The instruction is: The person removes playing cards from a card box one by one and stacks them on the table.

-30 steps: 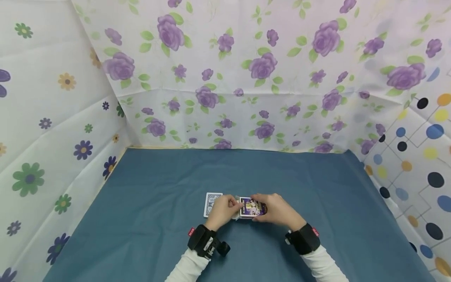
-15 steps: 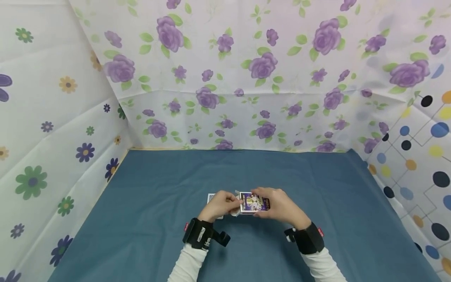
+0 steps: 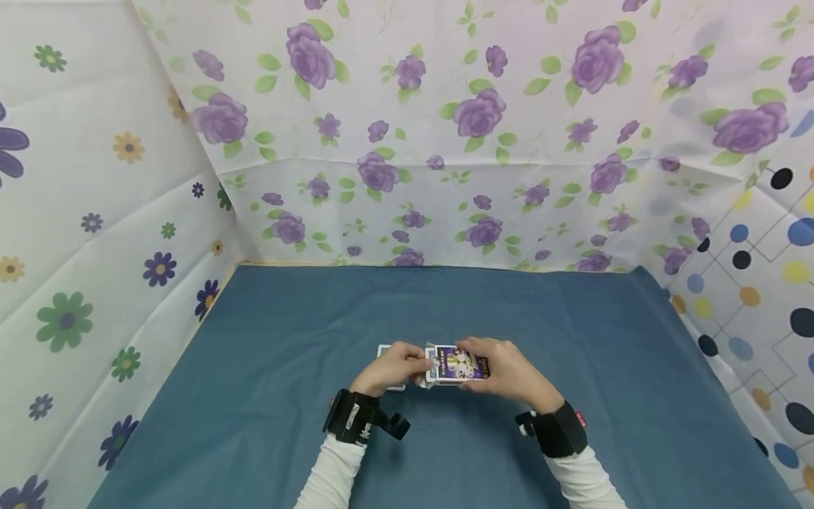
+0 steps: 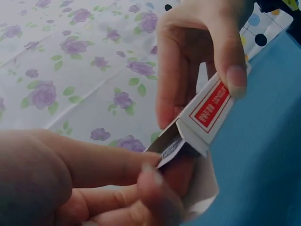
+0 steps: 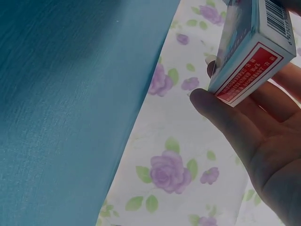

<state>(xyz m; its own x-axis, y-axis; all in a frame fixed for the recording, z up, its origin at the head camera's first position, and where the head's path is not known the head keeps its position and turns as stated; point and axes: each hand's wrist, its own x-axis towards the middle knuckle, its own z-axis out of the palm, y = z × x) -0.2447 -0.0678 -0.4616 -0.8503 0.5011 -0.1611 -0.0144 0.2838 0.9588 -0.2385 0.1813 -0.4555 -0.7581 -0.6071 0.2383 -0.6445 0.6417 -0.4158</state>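
My right hand grips a purple and white playing-card box by its long sides, thumb on one side and fingers on the other. In the right wrist view the box shows a red label and a barcode. Its open end faces my left hand. Thumb and fingers of that hand pinch playing cards at the mouth of the box, and a strip of patterned card back shows there. A loose white flap hangs at the opening. Under my left hand lies a playing card or stack, mostly covered.
A blue cloth covers the table. Flowered sheets hang behind and at the left, and a dotted sheet at the right. Each wrist wears a black camera strap.
Both hands have risen slightly with the box. The left hand has shifted a little left, and a strip of card back now shows at the box mouth.
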